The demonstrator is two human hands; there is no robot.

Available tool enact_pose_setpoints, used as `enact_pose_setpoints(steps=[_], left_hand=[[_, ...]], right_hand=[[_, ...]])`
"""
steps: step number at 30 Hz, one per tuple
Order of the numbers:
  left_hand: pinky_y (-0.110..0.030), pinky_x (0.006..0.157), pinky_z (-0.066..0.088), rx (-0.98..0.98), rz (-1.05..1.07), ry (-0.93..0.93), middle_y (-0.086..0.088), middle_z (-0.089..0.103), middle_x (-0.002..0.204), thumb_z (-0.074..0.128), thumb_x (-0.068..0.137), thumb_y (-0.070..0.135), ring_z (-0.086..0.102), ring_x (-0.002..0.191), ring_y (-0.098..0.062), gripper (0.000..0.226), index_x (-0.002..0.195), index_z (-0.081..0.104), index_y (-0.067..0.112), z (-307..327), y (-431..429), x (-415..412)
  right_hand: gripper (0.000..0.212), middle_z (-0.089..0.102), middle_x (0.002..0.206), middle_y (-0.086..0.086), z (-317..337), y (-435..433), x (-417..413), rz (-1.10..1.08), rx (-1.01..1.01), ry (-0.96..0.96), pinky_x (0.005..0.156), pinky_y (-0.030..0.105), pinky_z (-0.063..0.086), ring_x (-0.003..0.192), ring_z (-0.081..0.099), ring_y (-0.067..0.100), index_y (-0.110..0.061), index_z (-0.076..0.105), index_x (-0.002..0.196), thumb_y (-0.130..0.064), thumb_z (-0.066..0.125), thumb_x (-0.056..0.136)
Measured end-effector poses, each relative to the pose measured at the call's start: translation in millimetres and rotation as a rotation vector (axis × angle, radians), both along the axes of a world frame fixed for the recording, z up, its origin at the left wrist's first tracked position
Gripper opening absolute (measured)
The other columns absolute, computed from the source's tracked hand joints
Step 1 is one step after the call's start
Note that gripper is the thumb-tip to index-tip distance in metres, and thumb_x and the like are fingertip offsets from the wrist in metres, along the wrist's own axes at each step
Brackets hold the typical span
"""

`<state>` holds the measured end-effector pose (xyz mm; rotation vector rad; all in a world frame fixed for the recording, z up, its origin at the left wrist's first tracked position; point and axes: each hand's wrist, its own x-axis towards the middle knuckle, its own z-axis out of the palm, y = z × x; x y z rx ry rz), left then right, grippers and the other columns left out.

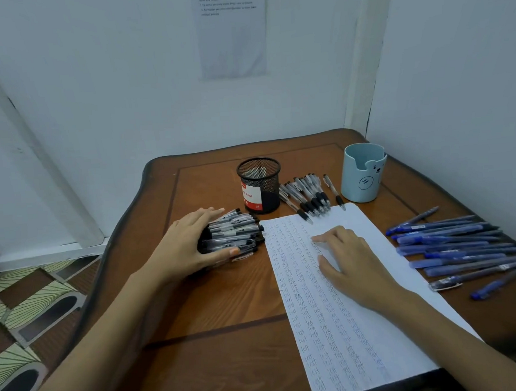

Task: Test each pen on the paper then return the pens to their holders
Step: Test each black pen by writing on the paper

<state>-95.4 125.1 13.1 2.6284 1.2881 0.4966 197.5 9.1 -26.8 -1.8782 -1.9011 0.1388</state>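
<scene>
Left hand (190, 244): thumb and fingers curved round the black-capped pens (235, 233), clear barrels stacked between thumb and fingertips.
Bundle axis: flat on the table, running from palm rightward toward the paper (389, 332).
Right hand (354, 265): fingers relaxed, pressing the lined, handwriting-covered sheet.
Beyond fingertips: black mesh holder (259, 183), smooth pale blue holder (362, 173).
Right of right hand: blue pens (453, 244), parallel, crosswise.

Head camera: worn above the table's (227, 303) near edge, wide-angle.
Facing: forward and down, toward the wall corner (360, 68).
Nearness: close; left hand (190, 244) and right hand (354, 262) sit mid-frame, paper (381, 354) running to the bottom edge.
</scene>
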Motion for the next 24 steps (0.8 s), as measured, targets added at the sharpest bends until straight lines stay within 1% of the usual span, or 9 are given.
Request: enact_pose_setpoints(steps=[2,4,6,8,11,14,18,19,24], left_hand=[[-0.032,0.111,0.026,0.055,-0.031,-0.108,0.010,0.040,0.146,0.032,0.077,0.082,0.031,0.135,-0.003,0.081,0.140,0.041,0.032,1,-20,12],[-0.029,0.110,0.031,0.063,-0.114,-0.186,0.018,0.043,0.139,0.036,0.085,0.069,0.032,0.128,0.008,0.062,0.134,0.049,0.032,-3,-41,22],[-0.030,0.109,0.035,0.033,-0.230,-0.189,0.019,0.045,0.139,0.043,0.090,0.061,0.036,0.129,0.008,0.050,0.130,0.054,0.032,-9,-56,30],[-0.030,0.108,0.036,-0.013,-0.322,-0.180,0.018,0.047,0.139,0.047,0.093,0.055,0.039,0.129,0.004,0.044,0.128,0.057,0.031,-19,-64,34],[-0.031,0.108,0.037,-0.065,-0.360,-0.190,0.017,0.047,0.140,0.050,0.093,0.051,0.038,0.130,0.004,0.041,0.128,0.058,0.030,-33,-69,38],[-0.030,0.109,0.035,-0.042,-0.368,-0.127,0.016,0.045,0.143,0.049,0.094,0.052,0.035,0.132,0.005,0.044,0.131,0.056,0.030,-40,-69,40],[-0.025,0.112,0.031,-0.034,-0.365,-0.104,0.014,0.043,0.146,0.043,0.094,0.056,0.032,0.135,0.004,0.050,0.133,0.054,0.028,-39,-69,41],[-0.024,0.112,0.030,-0.036,-0.364,-0.100,0.014,0.043,0.146,0.042,0.093,0.057,0.032,0.136,0.004,0.050,0.133,0.054,0.028,-39,-70,41],[-0.013,0.110,0.021,-0.030,-0.363,-0.086,0.013,0.043,0.146,0.045,0.094,0.053,0.031,0.135,0.005,0.048,0.132,0.054,0.027,-37,-70,42]], right_hand=[[0.037,0.045,0.129,-0.010,1,1,2,-0.007,-0.022,0.053,0.096,0.017,0.029,0.115,0.041,0.006,-0.029,0.049,0.133,-0.035,0.050,0.096],[0.032,0.049,0.125,-0.011,4,5,5,-0.008,-0.038,0.142,0.099,0.022,0.032,0.115,0.042,0.006,-0.031,0.053,0.127,-0.033,0.054,0.095],[0.024,0.054,0.118,-0.009,8,13,7,-0.006,-0.018,0.219,0.100,0.030,0.037,0.112,0.046,0.008,-0.032,0.058,0.117,-0.028,0.058,0.093],[0.020,0.060,0.113,-0.006,15,26,5,0.010,0.015,0.267,0.096,0.030,0.040,0.109,0.051,0.011,-0.029,0.063,0.110,-0.022,0.061,0.092],[0.019,0.063,0.109,-0.003,26,44,-9,0.051,0.019,0.340,0.087,0.023,0.042,0.101,0.054,0.009,-0.021,0.069,0.108,-0.017,0.064,0.091],[0.017,0.063,0.108,-0.005,33,61,-26,0.112,0.014,0.390,0.083,0.021,0.043,0.096,0.053,0.005,-0.023,0.071,0.106,-0.019,0.065,0.090],[0.019,0.065,0.106,-0.004,33,79,-44,0.185,0.017,0.366,0.071,0.006,0.039,0.090,0.052,0.002,-0.022,0.072,0.107,-0.021,0.069,0.087],[0.020,0.065,0.106,-0.003,33,83,-48,0.195,0.016,0.344,0.072,0.007,0.039,0.091,0.053,0.005,-0.022,0.072,0.107,-0.022,0.070,0.087],[0.018,0.067,0.099,0.001,28,93,-54,0.218,0.024,0.232,0.081,0.029,0.042,0.096,0.053,0.017,-0.021,0.075,0.101,-0.024,0.074,0.084]])
